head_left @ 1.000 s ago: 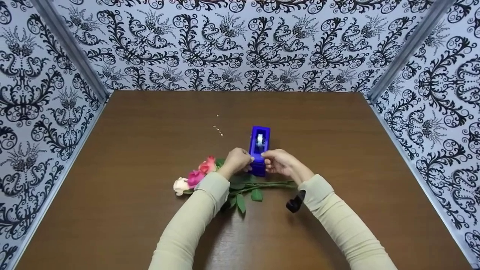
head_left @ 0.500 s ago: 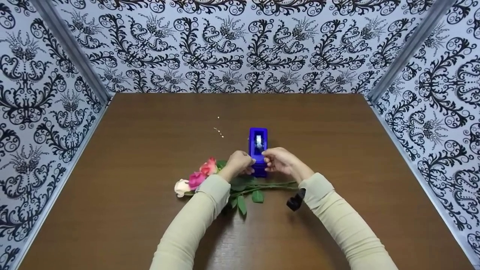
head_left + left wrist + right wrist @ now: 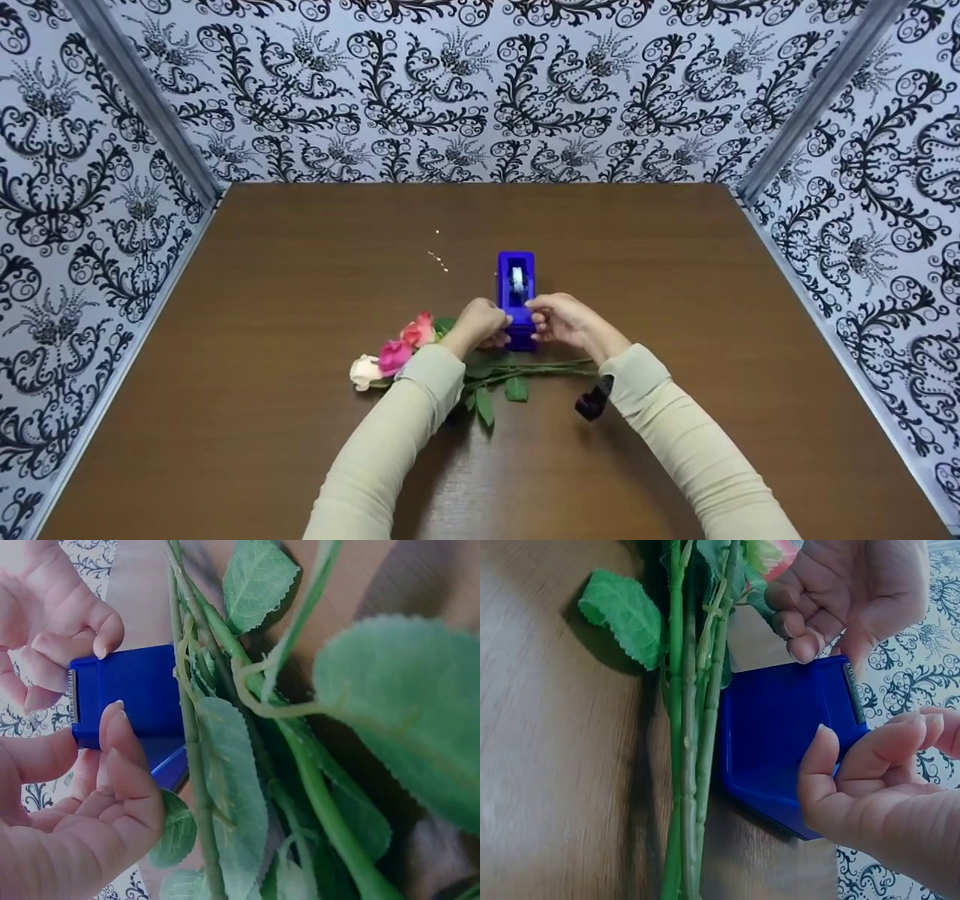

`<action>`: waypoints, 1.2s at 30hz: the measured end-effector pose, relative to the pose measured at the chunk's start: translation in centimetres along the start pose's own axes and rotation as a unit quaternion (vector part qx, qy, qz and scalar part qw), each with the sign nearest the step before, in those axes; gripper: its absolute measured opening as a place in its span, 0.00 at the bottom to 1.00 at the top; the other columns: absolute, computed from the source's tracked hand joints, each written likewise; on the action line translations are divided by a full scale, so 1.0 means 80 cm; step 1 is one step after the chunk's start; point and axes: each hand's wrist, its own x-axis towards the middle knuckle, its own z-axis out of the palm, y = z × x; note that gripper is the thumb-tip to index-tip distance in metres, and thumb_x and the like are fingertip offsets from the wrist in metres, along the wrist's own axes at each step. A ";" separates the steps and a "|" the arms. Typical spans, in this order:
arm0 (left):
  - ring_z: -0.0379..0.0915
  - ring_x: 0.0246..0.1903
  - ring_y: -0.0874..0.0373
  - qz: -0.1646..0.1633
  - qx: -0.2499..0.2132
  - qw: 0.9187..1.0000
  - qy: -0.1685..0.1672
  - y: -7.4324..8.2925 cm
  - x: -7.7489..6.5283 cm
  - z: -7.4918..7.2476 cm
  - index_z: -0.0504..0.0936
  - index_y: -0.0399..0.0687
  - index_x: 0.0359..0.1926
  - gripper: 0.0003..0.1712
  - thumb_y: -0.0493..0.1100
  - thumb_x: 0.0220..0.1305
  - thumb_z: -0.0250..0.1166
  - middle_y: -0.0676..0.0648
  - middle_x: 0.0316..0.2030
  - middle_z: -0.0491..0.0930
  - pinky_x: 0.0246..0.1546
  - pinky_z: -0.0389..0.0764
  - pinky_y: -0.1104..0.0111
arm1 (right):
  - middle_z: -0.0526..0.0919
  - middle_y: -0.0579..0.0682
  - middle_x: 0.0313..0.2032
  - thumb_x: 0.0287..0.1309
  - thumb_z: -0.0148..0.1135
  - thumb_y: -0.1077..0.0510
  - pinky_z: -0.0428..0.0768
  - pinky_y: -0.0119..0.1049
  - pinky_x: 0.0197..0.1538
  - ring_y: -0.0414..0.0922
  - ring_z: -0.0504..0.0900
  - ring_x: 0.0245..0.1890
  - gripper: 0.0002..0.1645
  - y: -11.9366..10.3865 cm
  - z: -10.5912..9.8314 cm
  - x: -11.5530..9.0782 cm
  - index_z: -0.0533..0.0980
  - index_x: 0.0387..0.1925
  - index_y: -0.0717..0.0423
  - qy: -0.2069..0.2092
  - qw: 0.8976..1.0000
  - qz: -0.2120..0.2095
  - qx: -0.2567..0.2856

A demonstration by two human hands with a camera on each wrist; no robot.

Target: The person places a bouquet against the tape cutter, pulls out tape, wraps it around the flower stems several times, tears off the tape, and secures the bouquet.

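Left hand [image 3: 480, 324], right hand [image 3: 567, 321] still flank blue tape dispenser [image 3: 518, 316].

The left arm [image 3: 386, 442] is stretched toward one o'clock, the right arm [image 3: 691, 442] toward eleven — the left hand [image 3: 477, 324] and right hand [image 3: 567, 322] are held near each other, fingers [image 3: 124, 741] bent.

1. My left hand [image 3: 478, 325] is at the left side of the blue tape dispenser [image 3: 520, 328], fingers bent against it.
2. My right hand [image 3: 566, 322] is at its right side, fingers bent too.
3. A pale tape roll [image 3: 517, 279] sits inside, beyond my fingertips.
4. Nearer me, three roses [image 3: 394, 357], cream, magenta and coral, lie on the brown table [image 3: 315, 247], stems [image 3: 551, 370] stretching towards my right cuff [image 3: 636, 375].
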 end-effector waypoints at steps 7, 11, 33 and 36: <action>0.70 0.11 0.60 -0.002 -0.011 1.000 0.007 0.004 -0.002 -0.002 0.70 0.45 0.23 0.08 0.36 0.58 0.56 0.48 0.11 0.74 0.14 0.70 0.71 | 0.70 0.43 0.14 0.57 0.50 0.64 0.77 0.36 0.32 0.37 0.71 0.16 0.16 0.001 0.002 -0.004 0.70 0.14 0.51 -0.004 0.999 -0.035 -0.030; 0.71 0.12 0.60 0.003 -0.017 1.000 0.006 0.004 -0.004 -0.004 0.69 0.45 0.22 0.09 0.36 0.59 0.56 0.48 0.13 0.75 0.16 0.72 0.71 | 0.70 0.43 0.15 0.56 0.50 0.66 0.77 0.35 0.33 0.36 0.70 0.17 0.17 0.008 0.004 -0.007 0.71 0.14 0.51 -0.016 0.996 -0.077 -0.035; 0.69 0.10 0.61 -0.012 -0.029 0.999 0.011 0.003 -0.002 0.002 0.71 0.42 0.27 0.04 0.34 0.57 0.55 0.48 0.10 0.72 0.11 0.69 0.73 | 0.70 0.41 0.15 0.52 0.55 0.63 0.68 0.29 0.25 0.36 0.67 0.17 0.11 0.072 -0.005 -0.070 0.73 0.17 0.53 -0.042 0.976 -0.078 -0.198; 0.69 0.10 0.61 -0.010 -0.023 1.000 0.008 0.002 -0.002 0.003 0.71 0.42 0.27 0.04 0.35 0.58 0.55 0.48 0.11 0.73 0.11 0.70 0.73 | 0.66 0.41 0.12 0.54 0.56 0.60 0.63 0.27 0.19 0.35 0.62 0.14 0.11 0.080 -0.009 -0.076 0.71 0.17 0.55 -0.020 0.965 -0.067 -0.253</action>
